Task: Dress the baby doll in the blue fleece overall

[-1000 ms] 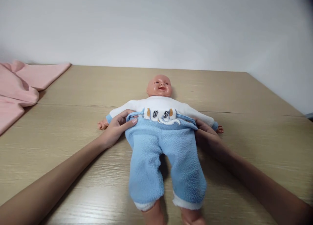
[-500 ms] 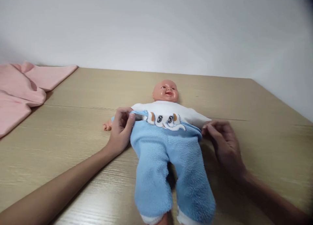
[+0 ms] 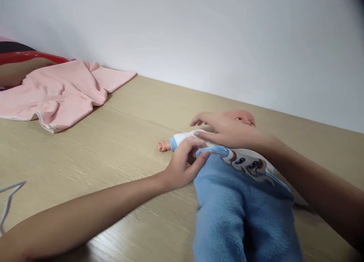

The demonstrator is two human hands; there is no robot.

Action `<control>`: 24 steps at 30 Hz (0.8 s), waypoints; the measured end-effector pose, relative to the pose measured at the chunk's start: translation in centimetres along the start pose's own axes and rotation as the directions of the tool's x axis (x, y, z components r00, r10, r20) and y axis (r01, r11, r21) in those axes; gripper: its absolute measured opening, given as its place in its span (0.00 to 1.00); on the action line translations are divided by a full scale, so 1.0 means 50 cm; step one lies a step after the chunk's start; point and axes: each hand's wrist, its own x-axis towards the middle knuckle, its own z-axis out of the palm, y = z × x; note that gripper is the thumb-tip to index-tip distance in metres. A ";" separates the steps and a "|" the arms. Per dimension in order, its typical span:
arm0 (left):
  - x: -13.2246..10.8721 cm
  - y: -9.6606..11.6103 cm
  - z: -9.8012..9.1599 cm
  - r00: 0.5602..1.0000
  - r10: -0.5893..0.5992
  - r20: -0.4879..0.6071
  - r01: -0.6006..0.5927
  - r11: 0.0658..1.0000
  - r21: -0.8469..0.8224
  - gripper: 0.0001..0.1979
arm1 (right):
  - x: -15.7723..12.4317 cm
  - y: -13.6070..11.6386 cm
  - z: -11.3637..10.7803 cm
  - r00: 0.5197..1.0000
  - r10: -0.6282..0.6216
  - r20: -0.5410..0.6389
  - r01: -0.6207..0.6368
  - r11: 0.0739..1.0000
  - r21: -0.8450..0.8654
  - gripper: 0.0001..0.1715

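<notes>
A baby doll (image 3: 245,118) lies on its back, its head partly behind my right hand. It has a white long-sleeved top (image 3: 184,136) with a blue cuff and fuzzy blue overalls (image 3: 224,201) with an embroidered animal face. My left hand (image 3: 187,159) pinches the upper edge of the overalls at the doll's side. My right hand (image 3: 222,129) reaches across the doll's chest to the left. Its fingers are stretched and the thumb is apart, close to the white sleeve; whether it touches the cloth is unclear.
On the wooden table (image 3: 136,152) a pink garment (image 3: 71,91) lies spread at the far left, beside a red-edged object (image 3: 54,57). A white cord (image 3: 10,190) shows at the left edge. Behind the table rises a white wall (image 3: 199,46).
My right hand has let go of the overalls on the right and crossed over to the doll's other shoulder. The left hand keeps its pinch. The view has turned left.
</notes>
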 end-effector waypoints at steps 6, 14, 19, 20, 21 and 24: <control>0.000 -0.012 -0.003 0.992 0.125 0.007 -0.125 0.992 0.024 0.04 | 0.108 -0.013 0.039 0.898 -0.183 0.399 0.297 0.922 -0.247 0.06; -0.011 -0.004 -0.011 0.994 0.096 0.049 -0.096 0.995 -0.015 0.03 | 0.001 -0.017 -0.028 0.991 -0.075 -0.115 0.075 0.997 -0.003 0.22; -0.018 -0.004 -0.018 0.974 0.208 0.091 -0.204 0.978 -0.046 0.04 | -0.084 0.007 -0.008 0.959 0.072 -0.275 0.003 0.965 0.262 0.19; -0.020 -0.004 -0.019 0.972 0.215 0.091 -0.210 0.976 -0.057 0.05 | -0.095 0.012 0.001 0.956 0.069 -0.285 0.013 0.960 0.279 0.19; -0.024 -0.005 -0.020 0.971 0.222 0.086 -0.217 0.974 -0.063 0.05 | -0.104 0.015 0.010 0.956 0.056 -0.288 0.029 0.958 0.284 0.20; -0.038 -0.008 -0.020 0.974 0.215 0.070 -0.212 0.976 -0.050 0.04 | -0.119 0.020 0.036 0.965 -0.033 -0.260 0.106 0.957 0.269 0.24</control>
